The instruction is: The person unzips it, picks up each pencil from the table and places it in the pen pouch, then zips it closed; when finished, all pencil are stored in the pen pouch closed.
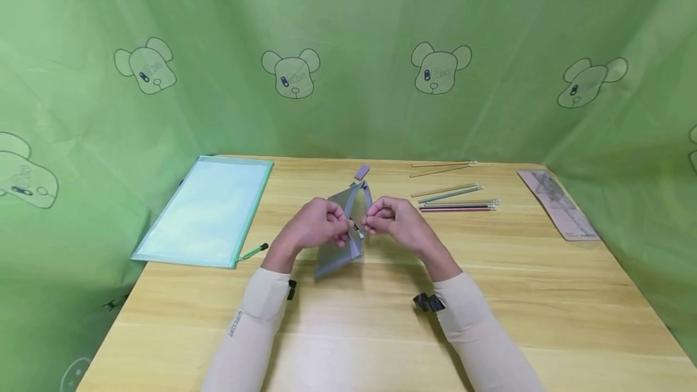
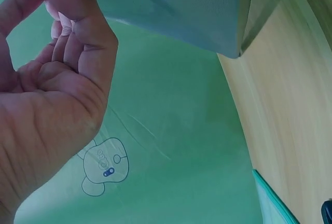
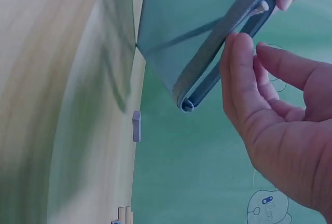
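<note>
Pinching one lip of a translucent gray zipper pouch with the left hand, the opposite lip with the right hand, holding its mouth parted. Holding the pouch tilted, on or just above the wooden tabletop: cannot tell which. Showing a pencil, white end out, in that mouth. Having a purple eraser beyond the pouch, loose pencils and a flat pink item to its right, and a green-edged zipper folder to its left.
</note>
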The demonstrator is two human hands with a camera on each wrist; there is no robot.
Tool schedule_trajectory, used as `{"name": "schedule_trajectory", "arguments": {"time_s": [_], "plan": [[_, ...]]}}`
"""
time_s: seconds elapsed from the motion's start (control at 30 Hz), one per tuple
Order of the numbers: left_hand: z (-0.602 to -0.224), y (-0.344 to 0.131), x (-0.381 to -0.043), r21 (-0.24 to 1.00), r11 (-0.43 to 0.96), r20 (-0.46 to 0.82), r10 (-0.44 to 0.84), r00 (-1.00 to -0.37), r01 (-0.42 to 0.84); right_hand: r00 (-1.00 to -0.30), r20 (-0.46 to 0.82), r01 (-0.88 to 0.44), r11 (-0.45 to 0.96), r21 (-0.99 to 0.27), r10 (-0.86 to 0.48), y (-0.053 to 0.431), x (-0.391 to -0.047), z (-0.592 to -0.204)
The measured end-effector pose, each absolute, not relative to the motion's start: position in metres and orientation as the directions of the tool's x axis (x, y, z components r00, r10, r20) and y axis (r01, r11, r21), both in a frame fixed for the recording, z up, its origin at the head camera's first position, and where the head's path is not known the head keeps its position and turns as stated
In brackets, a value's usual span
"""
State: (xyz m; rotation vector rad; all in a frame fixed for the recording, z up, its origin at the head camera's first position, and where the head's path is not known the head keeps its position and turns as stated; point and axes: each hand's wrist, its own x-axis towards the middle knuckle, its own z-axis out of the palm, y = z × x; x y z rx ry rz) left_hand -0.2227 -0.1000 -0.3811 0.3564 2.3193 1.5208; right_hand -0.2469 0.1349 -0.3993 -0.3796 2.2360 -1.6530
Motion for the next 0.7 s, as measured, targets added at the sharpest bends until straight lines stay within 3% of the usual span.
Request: {"name": "schedule_trajectory", "arguments": {"time_s": [0.2,0.5,0.7], "plan": [[-0.3810,-0.1019,-0.2239,0.919,0.394,-0.152,0.358,-0.921,0.002,-0.868,-0.088,-0.055,0.272,-0.961,-0.488,0.1362,-0.2422,-0.3923],[-0.3824,-0.1042,-0.2251,0.908,0.417,-0.123,0.314,-0.942,0.021,-0.834,0.057,-0.336,0.424,-0.841,-0.548,0.1360,-0.2403,-0.3916],[-0.3826,-0.1043,-0.2248,0.909,0.415,-0.114,0.310,-0.944,0.027,-0.787,0.069,-0.419,0.450,-0.789,-0.613,0.1354,-0.2379,-0.3909]]}}
